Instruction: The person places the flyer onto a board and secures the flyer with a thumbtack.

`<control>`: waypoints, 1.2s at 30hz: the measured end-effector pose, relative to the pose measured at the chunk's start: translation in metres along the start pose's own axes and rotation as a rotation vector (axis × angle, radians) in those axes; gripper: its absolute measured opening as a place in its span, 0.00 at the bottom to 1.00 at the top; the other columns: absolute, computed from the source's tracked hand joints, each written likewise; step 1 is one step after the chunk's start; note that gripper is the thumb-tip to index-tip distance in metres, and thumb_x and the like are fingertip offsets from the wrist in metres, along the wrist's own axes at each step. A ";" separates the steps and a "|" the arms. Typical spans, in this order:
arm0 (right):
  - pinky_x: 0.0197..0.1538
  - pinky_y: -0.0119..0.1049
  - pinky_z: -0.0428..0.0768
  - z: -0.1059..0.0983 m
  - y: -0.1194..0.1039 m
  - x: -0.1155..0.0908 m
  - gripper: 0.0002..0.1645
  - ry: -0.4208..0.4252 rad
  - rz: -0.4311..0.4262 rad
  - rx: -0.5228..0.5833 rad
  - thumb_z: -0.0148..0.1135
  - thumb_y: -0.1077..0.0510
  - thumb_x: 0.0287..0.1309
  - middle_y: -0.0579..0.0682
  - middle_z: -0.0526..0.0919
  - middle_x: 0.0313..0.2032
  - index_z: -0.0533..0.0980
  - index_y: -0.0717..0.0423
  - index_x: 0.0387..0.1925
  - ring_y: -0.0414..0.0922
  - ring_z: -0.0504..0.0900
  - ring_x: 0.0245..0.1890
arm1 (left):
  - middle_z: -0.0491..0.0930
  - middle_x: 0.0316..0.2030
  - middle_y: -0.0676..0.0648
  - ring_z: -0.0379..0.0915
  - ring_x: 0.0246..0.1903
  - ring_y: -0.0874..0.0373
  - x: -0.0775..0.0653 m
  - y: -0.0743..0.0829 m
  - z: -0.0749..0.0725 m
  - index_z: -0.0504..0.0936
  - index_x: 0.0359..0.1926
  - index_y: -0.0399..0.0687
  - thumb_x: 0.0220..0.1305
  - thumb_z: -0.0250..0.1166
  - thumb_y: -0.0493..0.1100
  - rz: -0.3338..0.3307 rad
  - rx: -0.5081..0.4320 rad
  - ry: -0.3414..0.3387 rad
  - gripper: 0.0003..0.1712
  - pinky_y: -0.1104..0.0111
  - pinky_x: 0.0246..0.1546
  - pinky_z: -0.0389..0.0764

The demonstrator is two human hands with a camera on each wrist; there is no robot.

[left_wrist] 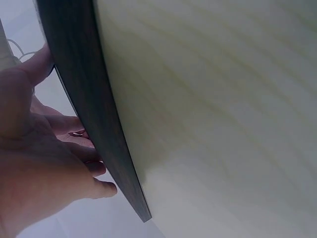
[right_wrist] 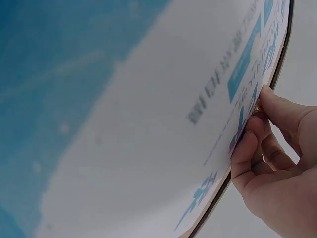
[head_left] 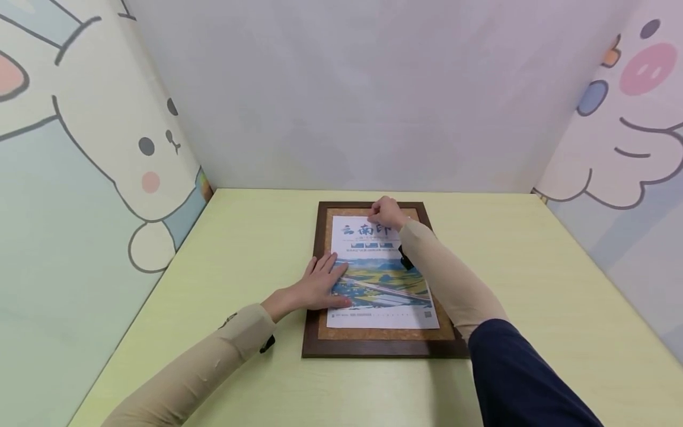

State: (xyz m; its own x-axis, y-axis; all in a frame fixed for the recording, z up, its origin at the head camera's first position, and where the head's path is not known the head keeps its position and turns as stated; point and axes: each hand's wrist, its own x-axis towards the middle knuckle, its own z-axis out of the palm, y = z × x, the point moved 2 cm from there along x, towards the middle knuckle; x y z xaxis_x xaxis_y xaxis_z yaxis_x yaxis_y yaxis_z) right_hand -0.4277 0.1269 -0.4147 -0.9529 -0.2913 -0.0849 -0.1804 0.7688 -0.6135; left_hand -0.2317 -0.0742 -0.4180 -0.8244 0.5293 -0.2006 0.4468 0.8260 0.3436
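Note:
A printed paper poster [head_left: 381,320] with blue lettering and a landscape picture lies on a cork board [head_left: 448,329] in a dark brown frame [head_left: 384,349]. My left hand [head_left: 319,284] rests with spread fingers over the poster's left edge and the frame's left side; the left wrist view has this hand [left_wrist: 49,144] beyond the frame's dark side [left_wrist: 94,99]. At the poster's top edge is my right hand [head_left: 388,212], its fingers bent. In the right wrist view the thumb and forefinger of that hand [right_wrist: 277,158] pinch a tiny gold-coloured thing, mostly hidden between them.
The framed board lies on a pale yellow-green tabletop [head_left: 256,243]. A plain light wall [head_left: 373,107] stands behind it, with cartoon-printed panels on the left [head_left: 107,237] and right [head_left: 640,178]. Dark wrist cameras sit under both forearms.

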 end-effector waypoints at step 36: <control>0.47 0.43 0.78 0.002 -0.007 -0.002 0.10 0.045 -0.102 -0.168 0.57 0.62 0.65 0.58 0.85 0.41 0.84 0.60 0.39 0.50 0.80 0.37 | 0.42 0.75 0.34 0.32 0.76 0.39 -0.002 0.000 -0.003 0.54 0.74 0.44 0.61 0.62 0.64 0.010 -0.008 0.009 0.50 0.41 0.72 0.38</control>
State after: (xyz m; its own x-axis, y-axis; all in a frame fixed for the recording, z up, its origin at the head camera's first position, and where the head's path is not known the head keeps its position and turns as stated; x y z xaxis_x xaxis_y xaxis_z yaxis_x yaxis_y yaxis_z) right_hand -0.4240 0.1210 -0.4118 -0.9368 -0.3499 0.0088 -0.3115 0.8220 -0.4768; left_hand -0.2309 -0.0756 -0.4152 -0.8230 0.5359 -0.1884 0.4525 0.8189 0.3530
